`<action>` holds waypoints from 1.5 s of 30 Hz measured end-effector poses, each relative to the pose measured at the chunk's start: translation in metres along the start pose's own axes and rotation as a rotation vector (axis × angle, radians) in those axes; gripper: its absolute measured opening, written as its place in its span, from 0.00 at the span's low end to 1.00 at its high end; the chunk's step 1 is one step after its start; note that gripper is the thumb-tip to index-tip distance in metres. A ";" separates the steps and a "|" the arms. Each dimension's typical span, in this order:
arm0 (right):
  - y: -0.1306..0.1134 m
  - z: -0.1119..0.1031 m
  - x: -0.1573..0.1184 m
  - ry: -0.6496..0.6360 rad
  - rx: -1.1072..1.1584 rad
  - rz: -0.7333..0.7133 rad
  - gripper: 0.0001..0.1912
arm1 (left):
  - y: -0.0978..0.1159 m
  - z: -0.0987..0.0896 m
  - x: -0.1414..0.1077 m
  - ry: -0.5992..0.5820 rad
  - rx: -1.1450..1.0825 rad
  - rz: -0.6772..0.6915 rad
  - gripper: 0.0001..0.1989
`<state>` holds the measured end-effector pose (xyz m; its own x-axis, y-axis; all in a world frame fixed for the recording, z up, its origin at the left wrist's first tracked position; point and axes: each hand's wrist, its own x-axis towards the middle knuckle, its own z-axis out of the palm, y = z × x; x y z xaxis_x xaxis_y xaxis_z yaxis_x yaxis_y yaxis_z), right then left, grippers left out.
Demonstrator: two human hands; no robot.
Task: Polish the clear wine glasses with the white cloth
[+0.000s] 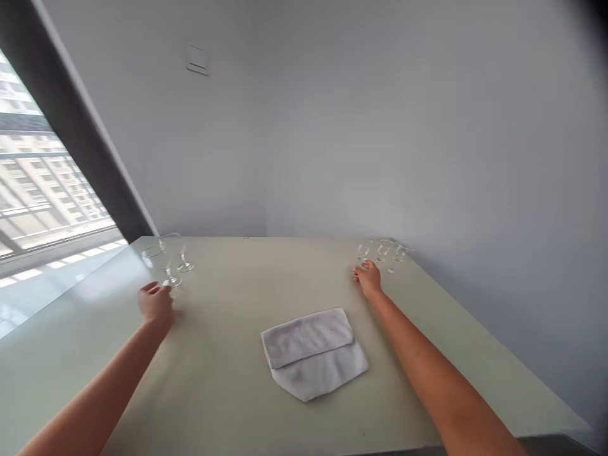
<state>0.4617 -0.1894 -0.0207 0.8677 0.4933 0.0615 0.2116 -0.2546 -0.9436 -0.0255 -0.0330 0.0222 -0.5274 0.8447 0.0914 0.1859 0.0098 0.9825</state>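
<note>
Two clear stemmed glasses stand at the table's far left, a nearer one (171, 278) and one behind it (185, 265). Just in front of the nearer glass is my left hand (156, 303), its fingers curled and blurred; whether it touches the glass is unclear. Several small clear glasses (382, 253) are grouped at the far right corner. My right hand (368, 277) is beside the front left of that group, fingers bent round something too small to make out. A folded grey cloth (313, 351) lies on the table between my forearms.
The pale table (223, 380) has its far edge near the grey walls (380, 126). A window (38, 171) with a dark frame is at the left, and a switch plate (197, 60) is on the wall. The right wall runs close beside the table's right edge.
</note>
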 end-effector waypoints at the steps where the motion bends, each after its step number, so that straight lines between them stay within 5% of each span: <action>1: -0.003 0.003 0.004 -0.001 0.001 0.009 0.26 | -0.001 0.000 -0.010 -0.047 -0.014 -0.035 0.16; 7: -0.023 0.037 -0.016 -0.174 0.031 -0.013 0.12 | 0.003 0.012 -0.085 -0.464 -0.067 -0.005 0.13; 13: -0.067 0.090 -0.135 -0.658 0.097 -0.226 0.20 | 0.023 0.040 -0.155 -0.811 -0.039 0.112 0.16; 17: -0.100 0.103 -0.196 -0.840 0.038 -0.449 0.22 | 0.025 0.046 -0.170 -0.830 -0.080 0.140 0.15; 21: -0.111 0.096 -0.215 -0.945 0.033 -0.509 0.28 | 0.016 0.030 -0.143 -0.731 -0.144 0.091 0.14; 28: -0.086 0.041 -0.180 -0.866 -0.020 -0.387 0.22 | -0.009 -0.035 -0.031 -0.397 -0.091 0.126 0.16; 32: -0.052 0.006 -0.137 -0.725 -0.028 -0.303 0.17 | -0.022 -0.050 0.010 -0.296 -0.056 0.123 0.16; 40: 0.003 -0.052 -0.075 -0.406 -0.027 -0.185 0.13 | -0.031 -0.041 0.027 -0.204 0.059 0.093 0.15; 45: 0.021 -0.069 -0.043 -0.163 -0.007 -0.061 0.13 | -0.031 -0.034 0.033 -0.146 0.259 0.095 0.10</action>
<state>0.4596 -0.2733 -0.0206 0.7691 0.6359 0.0645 0.2654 -0.2259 -0.9373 -0.0766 -0.0236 0.0005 -0.3768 0.9160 0.1380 0.4432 0.0474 0.8952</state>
